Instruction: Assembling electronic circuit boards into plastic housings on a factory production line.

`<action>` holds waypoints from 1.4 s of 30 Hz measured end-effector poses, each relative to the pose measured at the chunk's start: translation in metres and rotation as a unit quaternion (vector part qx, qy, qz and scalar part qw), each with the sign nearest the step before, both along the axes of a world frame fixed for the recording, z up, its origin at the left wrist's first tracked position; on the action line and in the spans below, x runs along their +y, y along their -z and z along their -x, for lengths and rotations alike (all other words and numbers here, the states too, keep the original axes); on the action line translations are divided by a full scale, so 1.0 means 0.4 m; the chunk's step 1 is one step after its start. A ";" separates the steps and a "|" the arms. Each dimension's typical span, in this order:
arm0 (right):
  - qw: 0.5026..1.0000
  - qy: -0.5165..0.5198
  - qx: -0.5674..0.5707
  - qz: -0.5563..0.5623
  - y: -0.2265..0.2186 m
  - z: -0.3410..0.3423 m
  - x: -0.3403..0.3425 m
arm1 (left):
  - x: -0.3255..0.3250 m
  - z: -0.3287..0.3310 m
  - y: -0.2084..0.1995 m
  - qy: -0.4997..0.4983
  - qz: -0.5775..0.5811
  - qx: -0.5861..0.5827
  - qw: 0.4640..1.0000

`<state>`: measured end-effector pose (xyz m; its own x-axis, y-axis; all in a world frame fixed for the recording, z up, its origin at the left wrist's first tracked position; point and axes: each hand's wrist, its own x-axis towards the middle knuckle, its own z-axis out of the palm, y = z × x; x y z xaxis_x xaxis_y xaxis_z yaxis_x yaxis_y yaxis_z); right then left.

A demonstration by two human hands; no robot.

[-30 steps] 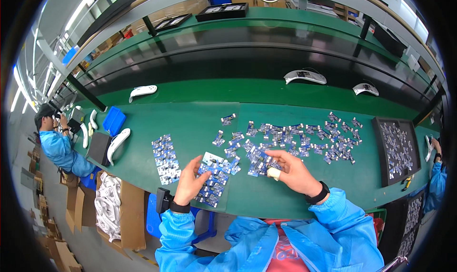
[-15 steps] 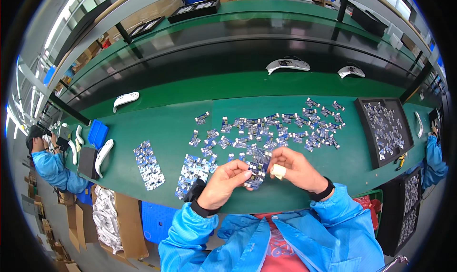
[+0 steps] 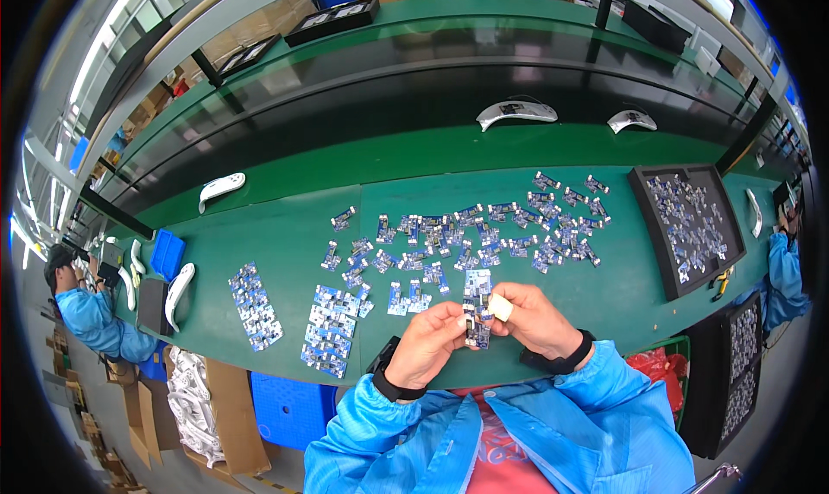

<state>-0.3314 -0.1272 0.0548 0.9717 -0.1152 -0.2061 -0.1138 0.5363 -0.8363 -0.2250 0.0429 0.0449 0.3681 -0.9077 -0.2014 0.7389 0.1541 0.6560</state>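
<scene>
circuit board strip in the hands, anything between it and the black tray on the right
Nothing tall stands between them. Both hands, left hand and right hand, hold the circuit board strip above the green table. Toward the black tray lie only flat loose small boards on the tabletop.

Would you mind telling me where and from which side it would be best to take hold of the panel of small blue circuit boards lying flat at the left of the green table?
Probably by its long edges, near the middle. The blue panel lies flat on the green table, apart from its neighbours, with bare table along both long sides. Coming from above with the left hand, thumb and fingers could pinch across its narrow width; its top face is crowded with small parts.
</scene>
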 end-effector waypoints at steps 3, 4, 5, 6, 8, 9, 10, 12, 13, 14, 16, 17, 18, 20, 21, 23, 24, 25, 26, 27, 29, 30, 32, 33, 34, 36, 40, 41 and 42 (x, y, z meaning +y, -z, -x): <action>0.986 0.029 0.001 0.166 -0.030 -0.007 -0.006 | -0.006 -0.007 -0.014 -0.019 -0.029 -0.043 0.998; 0.986 0.028 0.000 0.166 -0.038 -0.007 -0.003 | -0.007 -0.011 -0.017 -0.030 -0.046 -0.072 0.996; 0.955 0.059 -0.014 0.290 -0.046 -0.008 0.003 | -0.008 -0.015 -0.013 -0.032 -0.046 -0.073 0.996; 0.908 0.090 -0.029 0.409 -0.049 -0.010 0.006 | -0.010 -0.021 -0.005 -0.037 -0.055 -0.119 0.991; 0.872 0.132 -0.059 0.467 -0.046 -0.016 0.008 | -0.014 -0.030 -0.007 -0.044 -0.064 -0.167 0.983; 0.831 0.175 -0.087 0.522 -0.043 -0.018 0.007 | -0.019 -0.034 -0.019 -0.051 -0.082 -0.156 0.983; 0.867 0.163 -0.057 0.467 -0.038 -0.013 -0.008 | -0.025 -0.042 -0.027 -0.057 -0.099 -0.145 0.983; 0.908 0.180 -0.041 0.375 -0.026 -0.011 -0.031 | -0.032 -0.079 -0.030 -0.063 -0.124 -0.197 0.971; 0.940 0.195 -0.021 0.279 -0.018 -0.007 -0.044 | -0.038 -0.105 -0.030 -0.068 -0.149 -0.244 0.956; 0.951 0.175 -0.024 0.255 -0.007 0.000 -0.066 | -0.055 -0.141 -0.033 -0.103 -0.174 -0.280 0.938; 0.958 0.174 -0.020 0.229 -0.017 0.002 -0.087 | -0.092 -0.252 -0.021 -0.129 -0.217 -0.462 0.850; 0.964 0.173 -0.009 0.201 -0.022 0.004 -0.096 | -0.119 -0.306 -0.014 -0.142 -0.223 -0.559 0.786; 0.966 0.161 0.005 0.203 -0.022 0.004 -0.107 | -0.146 -0.354 -0.012 -0.141 -0.234 -0.588 0.761; 0.970 0.147 0.003 0.194 -0.022 0.006 -0.118 | -0.195 -0.434 -0.004 -0.149 -0.251 -0.628 0.721; 0.973 0.133 0.011 0.186 -0.017 0.003 -0.124 | -0.216 -0.469 0.017 -0.150 -0.251 -0.633 0.716; 0.975 0.125 -0.006 0.185 -0.018 0.002 -0.138 | -0.263 -0.523 0.051 -0.115 -0.293 -0.636 0.704; 0.976 0.113 -0.008 0.186 -0.016 0.012 -0.143 | -0.283 -0.533 0.065 -0.096 -0.292 -0.649 0.696; 0.976 0.104 -0.010 0.189 -0.016 0.024 -0.147 | -0.292 -0.543 0.093 -0.113 -0.261 -0.675 0.681; 0.971 0.102 0.004 0.214 -0.020 0.040 -0.153 | -0.304 -0.539 0.097 -0.107 -0.248 -0.713 0.647; 0.956 0.099 0.028 0.275 -0.013 0.056 -0.168 | -0.323 -0.560 0.130 -0.084 -0.177 -0.753 0.629; 0.936 0.095 -0.053 0.335 0.024 0.049 -0.188 | -0.317 -0.492 0.076 -0.150 -0.142 -0.802 0.561; 0.928 0.042 -0.077 0.362 0.031 0.035 -0.194 | -0.285 -0.450 0.026 -0.159 -0.128 -0.785 0.584; 0.907 0.011 -0.149 0.394 0.011 0.020 -0.179 | -0.231 -0.345 -0.028 -0.047 -0.136 -0.633 0.761; 0.906 -0.026 -0.177 0.384 -0.013 0.030 -0.170 | -0.210 -0.274 -0.075 0.065 -0.136 -0.508 0.848; 0.896 -0.038 -0.178 0.405 -0.024 0.043 -0.159 | -0.192 -0.188 -0.143 0.150 -0.164 -0.474 0.852; 0.873 -0.057 -0.192 0.445 -0.044 0.072 -0.133 | -0.170 -0.086 -0.192 0.244 -0.189 -0.445 0.841; 0.878 -0.044 -0.152 0.451 -0.068 0.130 -0.117 | -0.142 -0.012 -0.187 0.219 -0.183 -0.393 0.874; 0.878 -0.036 -0.154 0.452 -0.065 0.141 -0.110 | -0.137 -0.001 -0.188 0.185 -0.182 -0.380 0.888; 0.907 0.039 -0.160 0.389 -0.055 0.148 -0.096 | -0.131 0.015 -0.186 0.148 -0.172 -0.351 0.908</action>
